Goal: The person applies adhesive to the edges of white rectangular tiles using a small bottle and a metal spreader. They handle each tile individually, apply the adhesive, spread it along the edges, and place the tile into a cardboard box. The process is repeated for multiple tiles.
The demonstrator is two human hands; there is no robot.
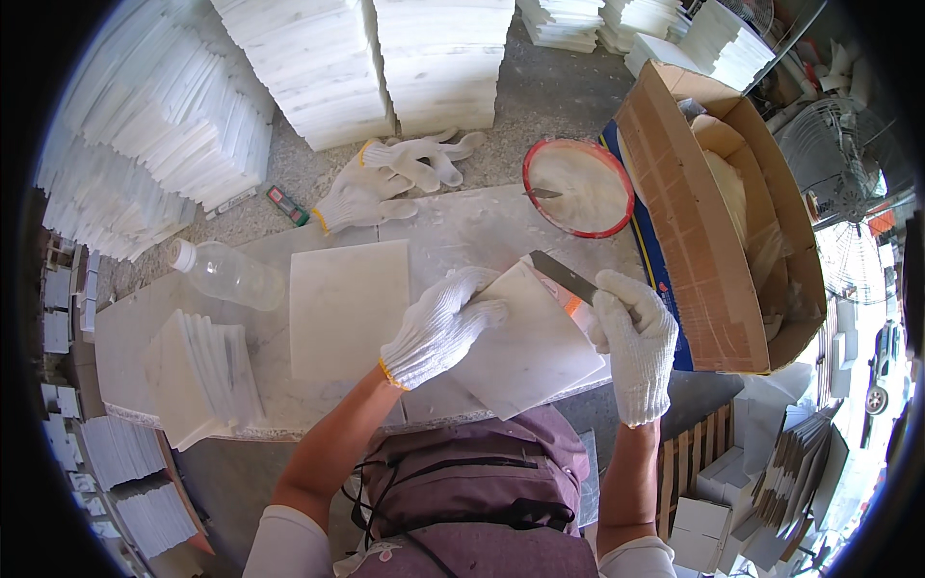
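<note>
Tall stacks of white slabs (443,72) fill the upper left and top of the frame, a wire fan (833,154) stands at the upper right, and a pale, dusty tabletop (458,214) crosses the middle.

At centre, a flat white tile (530,337) lies tilted, its lower corner reaching the tabletop's near edge beside the apron (482,482). The gloved left hand (445,326) has its fingers partly spread over the tile's left side, thumb resting on the face. The gloved right hand (634,337) has its fingers curled tightly round one end of a flat dark blade (565,276), which slants along the tile's upper-right edge; whether it touches, I cannot tell.

The step seems to be working the blade along that edge. Doing it well probably calls for firm left pressure away from the blade's path, a low, even angle and light strokes, since a thin tile could chip at its corners.

For room, the tightest side is the right, where a cardboard box (665,183) stands close to the right hand. The red-rimmed bowl (631,197) sits just above the blade. Left of centre, a second tile (349,308) lies flat near the left wrist; between it and the bowl runs a freer strip.
</note>
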